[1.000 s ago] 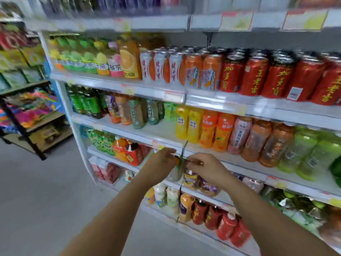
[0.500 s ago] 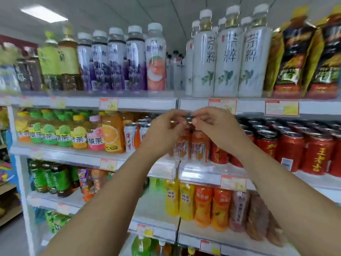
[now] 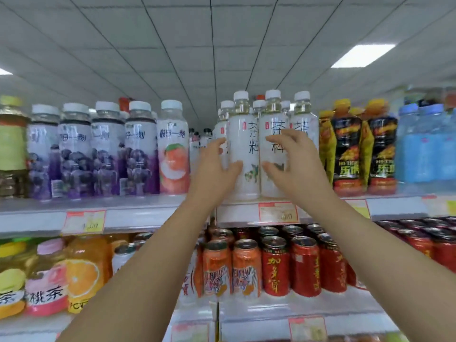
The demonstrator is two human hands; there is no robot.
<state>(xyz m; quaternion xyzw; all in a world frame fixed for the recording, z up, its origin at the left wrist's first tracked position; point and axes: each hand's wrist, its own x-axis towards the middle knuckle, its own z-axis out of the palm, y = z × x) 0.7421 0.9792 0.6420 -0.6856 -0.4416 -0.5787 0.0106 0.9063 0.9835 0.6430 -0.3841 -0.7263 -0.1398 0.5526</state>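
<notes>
White bottles (image 3: 243,144) line the top shelf (image 3: 148,217) under ceiling tiles (image 3: 172,45), left hand (image 3: 217,166) and right hand (image 3: 292,164) spread wide.

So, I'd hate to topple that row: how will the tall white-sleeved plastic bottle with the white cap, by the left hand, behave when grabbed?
The tall white-sleeved plastic bottle shows liquid in its neck, so it is probably heavy. Tall and narrow, it may tip against close neighbours if pushed high. Its smooth sleeve could slip in the left hand.
</notes>
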